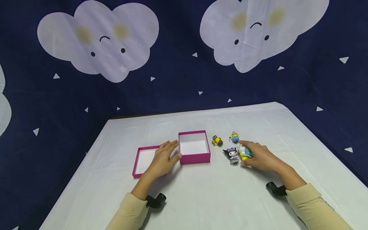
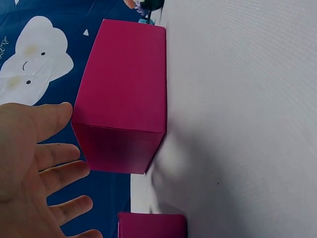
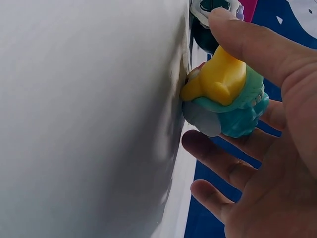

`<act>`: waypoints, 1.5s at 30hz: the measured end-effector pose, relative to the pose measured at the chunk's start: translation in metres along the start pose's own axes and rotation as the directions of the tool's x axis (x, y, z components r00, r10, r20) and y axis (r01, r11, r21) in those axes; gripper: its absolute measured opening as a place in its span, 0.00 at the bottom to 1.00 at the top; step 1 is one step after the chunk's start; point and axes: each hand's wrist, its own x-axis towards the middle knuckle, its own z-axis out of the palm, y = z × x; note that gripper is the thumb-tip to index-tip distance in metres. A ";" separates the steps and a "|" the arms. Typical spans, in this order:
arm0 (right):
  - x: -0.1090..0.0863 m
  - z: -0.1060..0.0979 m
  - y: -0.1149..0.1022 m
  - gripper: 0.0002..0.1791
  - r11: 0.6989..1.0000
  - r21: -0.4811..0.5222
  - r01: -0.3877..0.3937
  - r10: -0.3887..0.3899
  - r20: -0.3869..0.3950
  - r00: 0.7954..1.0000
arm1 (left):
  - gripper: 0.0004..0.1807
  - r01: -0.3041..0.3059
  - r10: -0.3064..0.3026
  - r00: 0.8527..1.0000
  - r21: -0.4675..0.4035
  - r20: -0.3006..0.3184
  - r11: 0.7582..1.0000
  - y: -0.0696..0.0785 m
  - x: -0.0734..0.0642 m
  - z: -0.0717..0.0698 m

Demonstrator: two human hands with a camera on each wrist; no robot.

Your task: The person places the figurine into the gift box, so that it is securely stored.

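My left hand (image 1: 164,159) is at the left side of a pink open box (image 1: 195,158) with a white inside, its fingers extended. In the left wrist view the thumb and fingertips are right at the edge of the box (image 2: 126,74). My right hand (image 1: 263,157) reaches around a yellow and teal figurine (image 1: 245,152), thumb on the near side and fingers on the far side. The right wrist view shows the figurine (image 3: 223,82) lying on the table between spread, slightly bent fingers. A black, white and purple figurine (image 1: 231,155) lies just left of it.
The pink-rimmed lid (image 1: 141,162) lies left of the box, partly covered by the left hand. Two yellow figurines lie farther back, one with brown (image 1: 217,141) and one with blue (image 1: 234,137). A white cloth covers the table (image 1: 207,198), with a dark blue cloud-patterned curtain (image 1: 172,95) behind.
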 end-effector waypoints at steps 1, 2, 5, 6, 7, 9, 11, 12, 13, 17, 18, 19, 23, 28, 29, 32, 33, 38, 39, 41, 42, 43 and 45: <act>0.000 0.000 0.001 0.48 1.000 0.001 -0.001 0.001 -0.001 1.000 | 0.29 -0.001 0.001 1.000 0.000 0.000 1.000 0.000 0.000 0.000; 0.000 0.000 0.001 0.48 1.000 0.000 -0.004 0.004 -0.002 1.000 | 0.29 0.001 -0.001 1.000 0.000 0.004 1.000 0.000 0.000 0.000; -0.001 0.000 0.003 0.48 1.000 0.008 -0.013 0.013 -0.009 1.000 | 0.29 -0.008 0.008 1.000 0.011 0.004 1.000 0.001 0.000 0.000; -0.001 0.000 0.004 0.48 1.000 0.009 -0.017 0.017 -0.016 1.000 | 0.29 -0.010 0.010 1.000 0.018 0.006 1.000 0.001 0.000 0.001; -0.001 0.000 0.004 0.48 1.000 0.010 -0.022 0.022 -0.021 1.000 | 0.29 -0.011 0.011 1.000 0.021 0.007 1.000 0.001 0.000 0.001; -0.002 -0.001 0.005 0.48 0.999 0.019 -0.035 0.036 -0.034 0.999 | 0.30 -0.009 0.009 1.000 0.024 0.007 1.000 0.002 0.000 0.001; -0.003 -0.002 0.004 0.48 0.998 0.032 -0.050 0.052 -0.044 0.998 | 0.30 -0.010 0.010 1.000 0.020 0.006 1.000 0.003 0.000 0.000; -0.004 -0.003 0.004 0.48 0.998 0.040 -0.055 0.057 -0.050 0.997 | 0.30 -0.012 0.012 1.000 0.020 0.004 1.000 0.004 0.000 0.000; -0.004 -0.004 0.004 0.48 0.997 0.051 -0.057 0.060 -0.054 0.997 | 0.30 -0.014 0.014 1.000 0.017 0.002 1.000 0.004 0.000 0.000; -0.006 -0.008 0.003 0.49 0.994 0.104 -0.023 0.031 -0.075 0.997 | 0.29 -0.016 0.016 1.000 0.026 0.003 1.000 0.005 0.001 0.000; -0.006 -0.009 0.002 0.49 0.993 0.120 -0.006 0.016 -0.080 0.997 | 0.29 -0.012 0.012 1.000 0.029 0.005 1.000 0.005 0.001 -0.001; -0.006 -0.009 0.001 0.49 0.991 0.131 0.007 0.004 -0.083 0.997 | 0.29 -0.011 0.011 1.000 0.031 0.005 0.999 0.005 0.001 0.000; -0.006 -0.013 -0.004 0.48 0.984 0.172 0.036 -0.020 -0.090 0.996 | 0.29 -0.009 0.008 1.000 0.034 0.004 0.999 0.004 0.001 0.000; -0.004 -0.014 -0.014 0.50 0.973 0.231 0.023 -0.001 -0.098 0.995 | 0.29 -0.003 0.003 1.000 0.033 0.005 0.999 0.003 0.001 0.002; -0.003 -0.014 -0.015 0.50 0.970 0.242 0.026 0.000 -0.105 0.994 | 0.29 -0.003 0.003 1.000 0.032 0.005 0.999 0.004 0.000 0.002; -0.002 -0.014 -0.021 0.50 0.960 0.277 0.041 -0.004 -0.134 0.991 | 0.29 -0.002 0.002 1.000 0.031 0.002 1.000 0.004 0.000 0.002; -0.001 -0.014 -0.023 0.49 0.957 0.286 0.046 -0.004 -0.145 0.989 | 0.29 -0.003 0.003 1.000 0.031 0.000 1.000 0.004 0.000 0.002; 0.003 -0.012 -0.032 0.46 0.929 0.358 0.088 -0.020 -0.188 0.982 | 0.29 -0.002 0.003 1.000 0.034 -0.004 0.999 0.003 0.000 0.002; 0.004 -0.012 -0.034 0.46 0.925 0.368 0.098 -0.027 -0.193 0.981 | 0.29 -0.002 0.002 1.000 0.034 -0.006 0.999 0.003 0.000 0.002; 0.006 -0.010 -0.038 0.45 0.912 0.394 0.118 -0.041 -0.198 0.979 | 0.29 -0.003 0.003 1.000 0.033 -0.007 0.999 0.002 0.000 0.003; 0.008 -0.009 -0.039 0.45 0.904 0.409 0.128 -0.048 -0.200 0.979 | 0.29 -0.002 0.002 1.000 0.032 -0.008 0.999 0.002 0.000 0.003; 0.009 -0.008 -0.041 0.44 0.896 0.423 0.137 -0.054 -0.202 0.978 | 0.29 -0.003 0.003 1.000 0.032 -0.008 0.999 0.002 0.000 0.003; 0.011 -0.005 -0.044 0.44 0.877 0.454 0.156 -0.068 -0.205 0.976 | 0.29 -0.007 0.007 1.000 0.027 -0.011 1.000 0.003 0.000 0.003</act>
